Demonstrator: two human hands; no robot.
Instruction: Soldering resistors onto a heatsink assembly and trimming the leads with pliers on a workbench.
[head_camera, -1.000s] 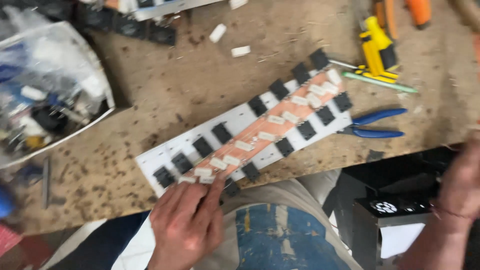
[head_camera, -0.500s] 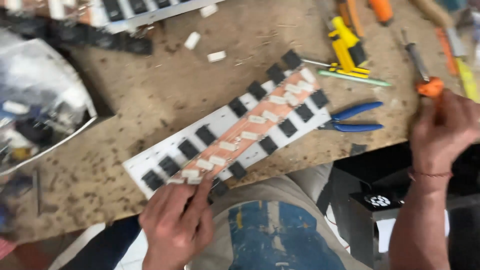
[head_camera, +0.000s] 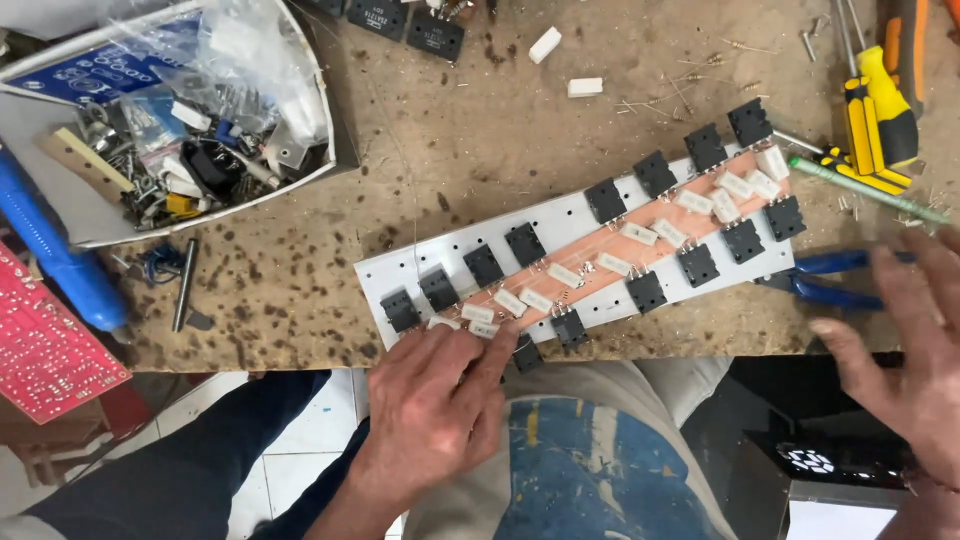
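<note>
A long white board (head_camera: 560, 225) with a copper strip down its middle lies slantwise on the worn wooden bench. Two rows of black square components (head_camera: 524, 243) and small white blocks (head_camera: 638, 233) sit along it. My left hand (head_camera: 440, 400) rests its fingertips on the board's near left end, pressing on the white blocks there. My right hand (head_camera: 900, 370) hovers at the right edge, fingers spread and holding nothing, just below the blue-handled pliers (head_camera: 835, 278).
A white tray (head_camera: 300, 60) of loose parts and plastic bags stands at the back left. A blue tool (head_camera: 50, 255) and a red circuit board (head_camera: 45, 350) lie at the left edge. Yellow-and-black screwdrivers (head_camera: 880, 110) lie at the back right. A dark box (head_camera: 810, 465) sits below the bench.
My right hand has come down from the tools at the back right to beside the pliers, now with nothing in it. The left hand stays on the board's end.
</note>
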